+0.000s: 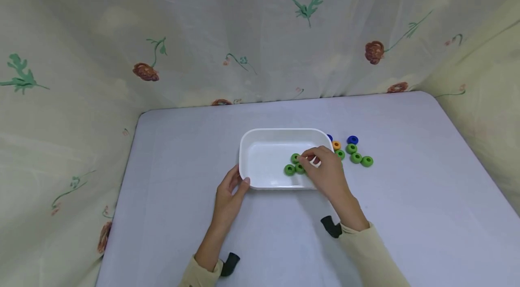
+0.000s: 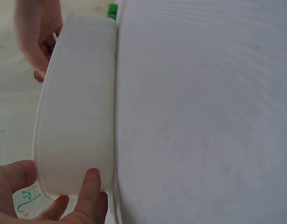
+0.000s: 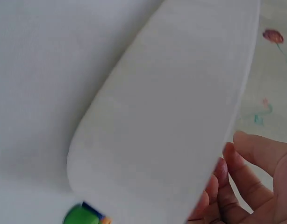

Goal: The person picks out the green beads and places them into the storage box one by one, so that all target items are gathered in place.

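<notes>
A white rectangular tray [image 1: 264, 156] lies on the table, with several green beads, such as one green bead [image 1: 290, 170], inside toward its right half. My left hand [image 1: 228, 199] grips the tray's near left corner, thumb at the rim and fingers [image 2: 89, 191] against the outer wall. Over the tray's right part is my right hand [image 1: 325, 172], reaching in across the near right side. Its thumb and index fingertips are close together, right beside another green bead [image 1: 295, 158]. In the right wrist view the rim hides part of these fingers; I cannot tell whether they pinch a bead.
Just beyond the tray's right side lie loose beads: several green ones such as a green bead [image 1: 367, 161], an orange bead [image 1: 336, 145] and a blue bead [image 1: 352, 140]. A pale cloth covers the table [image 1: 174, 156]. Flower-patterned curtains [image 1: 195, 30] hang around it.
</notes>
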Action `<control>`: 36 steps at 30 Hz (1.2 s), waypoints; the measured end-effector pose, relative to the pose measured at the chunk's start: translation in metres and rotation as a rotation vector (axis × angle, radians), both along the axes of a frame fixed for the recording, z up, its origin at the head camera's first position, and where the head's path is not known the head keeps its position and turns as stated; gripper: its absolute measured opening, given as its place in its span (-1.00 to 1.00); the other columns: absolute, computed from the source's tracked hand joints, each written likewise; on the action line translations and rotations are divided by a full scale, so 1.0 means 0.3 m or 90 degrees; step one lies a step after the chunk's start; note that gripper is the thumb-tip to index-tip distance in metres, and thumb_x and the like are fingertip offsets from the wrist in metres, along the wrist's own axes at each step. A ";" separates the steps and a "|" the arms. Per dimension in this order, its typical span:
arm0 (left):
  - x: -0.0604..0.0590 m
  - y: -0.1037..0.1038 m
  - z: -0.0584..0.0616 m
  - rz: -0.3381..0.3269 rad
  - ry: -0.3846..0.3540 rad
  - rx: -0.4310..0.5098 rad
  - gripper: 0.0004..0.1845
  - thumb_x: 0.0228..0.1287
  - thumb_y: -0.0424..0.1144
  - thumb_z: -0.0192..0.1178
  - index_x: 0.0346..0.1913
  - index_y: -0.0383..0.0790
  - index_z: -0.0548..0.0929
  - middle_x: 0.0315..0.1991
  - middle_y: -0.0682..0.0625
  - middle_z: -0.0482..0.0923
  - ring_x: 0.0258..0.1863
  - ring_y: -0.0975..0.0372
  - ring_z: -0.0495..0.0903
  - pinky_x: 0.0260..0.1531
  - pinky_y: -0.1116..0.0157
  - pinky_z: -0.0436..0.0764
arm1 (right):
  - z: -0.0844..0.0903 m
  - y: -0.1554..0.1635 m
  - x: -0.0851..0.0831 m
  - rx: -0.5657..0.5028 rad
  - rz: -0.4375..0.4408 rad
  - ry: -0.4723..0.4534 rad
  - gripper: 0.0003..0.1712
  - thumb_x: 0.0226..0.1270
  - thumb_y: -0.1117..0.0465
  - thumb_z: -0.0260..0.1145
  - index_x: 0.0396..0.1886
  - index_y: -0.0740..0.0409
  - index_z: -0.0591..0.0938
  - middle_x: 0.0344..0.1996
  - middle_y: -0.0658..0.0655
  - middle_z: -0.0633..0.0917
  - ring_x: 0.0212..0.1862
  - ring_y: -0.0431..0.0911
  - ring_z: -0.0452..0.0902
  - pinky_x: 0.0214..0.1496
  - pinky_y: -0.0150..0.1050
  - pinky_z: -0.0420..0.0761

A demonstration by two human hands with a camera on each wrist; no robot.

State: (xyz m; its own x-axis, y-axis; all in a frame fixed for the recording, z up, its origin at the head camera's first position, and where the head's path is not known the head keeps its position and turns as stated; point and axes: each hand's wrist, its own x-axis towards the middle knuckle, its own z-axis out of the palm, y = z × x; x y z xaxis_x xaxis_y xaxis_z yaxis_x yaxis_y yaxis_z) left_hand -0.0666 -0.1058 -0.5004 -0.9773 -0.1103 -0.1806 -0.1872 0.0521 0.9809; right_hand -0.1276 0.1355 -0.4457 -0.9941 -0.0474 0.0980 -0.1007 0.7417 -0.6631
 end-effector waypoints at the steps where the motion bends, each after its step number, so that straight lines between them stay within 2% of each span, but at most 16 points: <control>1: 0.000 0.000 -0.001 0.000 0.001 -0.001 -0.38 0.45 -0.15 0.20 0.50 -0.10 0.31 0.44 -0.10 0.39 0.46 0.05 0.38 0.35 0.14 0.56 | 0.005 0.014 0.004 -0.007 -0.014 0.011 -0.81 0.36 0.17 0.39 -0.18 0.21 0.75 -0.30 0.18 0.71 -0.22 0.01 0.56 -0.25 -0.33 0.49; 5: -0.001 0.000 -0.005 0.002 0.000 0.001 -0.38 0.45 -0.15 0.20 0.50 -0.11 0.31 0.45 -0.10 0.38 0.47 0.06 0.37 0.36 0.13 0.55 | 0.010 0.084 0.010 -0.036 -0.085 0.047 -0.79 0.38 0.19 0.37 -0.14 0.25 0.75 -0.26 0.22 0.74 -0.22 -0.01 0.57 -0.28 -0.45 0.49; 8: -0.002 0.000 -0.007 0.003 -0.004 0.003 -0.38 0.45 -0.14 0.20 0.50 -0.10 0.31 0.45 -0.10 0.38 0.47 0.06 0.36 0.37 0.13 0.54 | 0.000 0.144 0.009 -0.047 -0.144 0.050 -0.77 0.39 0.18 0.36 -0.11 0.26 0.75 -0.23 0.23 0.74 -0.19 -0.01 0.57 -0.29 -0.53 0.45; 13: -0.003 -0.002 -0.010 0.002 -0.011 0.008 -0.38 0.45 -0.15 0.20 0.50 -0.10 0.31 0.45 -0.11 0.37 0.47 0.05 0.36 0.37 0.14 0.54 | -0.036 0.249 0.009 -0.051 -0.231 0.002 -0.69 0.44 0.10 0.30 -0.03 0.23 0.73 -0.12 0.24 0.73 -0.11 -0.03 0.53 -0.23 -0.47 0.44; 17: -0.001 -0.003 -0.009 0.001 -0.014 0.008 -0.38 0.45 -0.14 0.20 0.50 -0.09 0.31 0.46 -0.11 0.36 0.48 0.05 0.35 0.38 0.12 0.53 | -0.073 0.330 0.001 -0.042 -0.278 -0.007 -0.67 0.45 0.09 0.27 -0.02 0.24 0.72 -0.08 0.26 0.72 -0.12 -0.06 0.50 -0.21 -0.40 0.42; 20: -0.001 -0.001 -0.005 0.001 -0.012 0.009 -0.38 0.45 -0.14 0.20 0.50 -0.09 0.31 0.46 -0.11 0.36 0.48 0.04 0.35 0.38 0.12 0.53 | -0.101 0.382 -0.008 -0.025 -0.290 -0.011 -0.68 0.45 0.10 0.27 -0.03 0.25 0.73 -0.08 0.28 0.71 -0.16 -0.08 0.49 -0.23 -0.39 0.38; 25: -0.003 0.002 -0.002 0.005 -0.014 0.004 -0.38 0.43 -0.15 0.21 0.49 -0.09 0.32 0.45 -0.10 0.38 0.47 0.05 0.37 0.38 0.13 0.54 | -0.136 0.431 -0.017 -0.007 -0.299 -0.067 -0.65 0.44 0.07 0.28 0.00 0.24 0.72 -0.08 0.29 0.70 -0.21 -0.14 0.46 -0.29 -0.41 0.37; 36: -0.005 0.001 -0.001 0.013 -0.021 -0.006 -0.37 0.42 -0.15 0.22 0.50 -0.12 0.32 0.44 -0.11 0.40 0.46 0.04 0.38 0.36 0.13 0.55 | -0.172 0.439 -0.026 0.006 -0.295 -0.091 -0.67 0.42 0.11 0.29 0.01 0.23 0.70 -0.17 0.25 0.73 -0.29 -0.19 0.43 -0.35 -0.46 0.37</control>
State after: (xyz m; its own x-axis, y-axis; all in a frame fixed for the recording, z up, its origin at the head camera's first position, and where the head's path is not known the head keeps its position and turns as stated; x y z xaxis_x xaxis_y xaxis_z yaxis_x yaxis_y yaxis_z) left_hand -0.0680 -0.1055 -0.5007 -0.9683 -0.1319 -0.2121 -0.2210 0.0567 0.9736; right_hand -0.1356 0.2672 -0.4973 -0.9139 0.4039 -0.0400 0.3341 0.6927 -0.6391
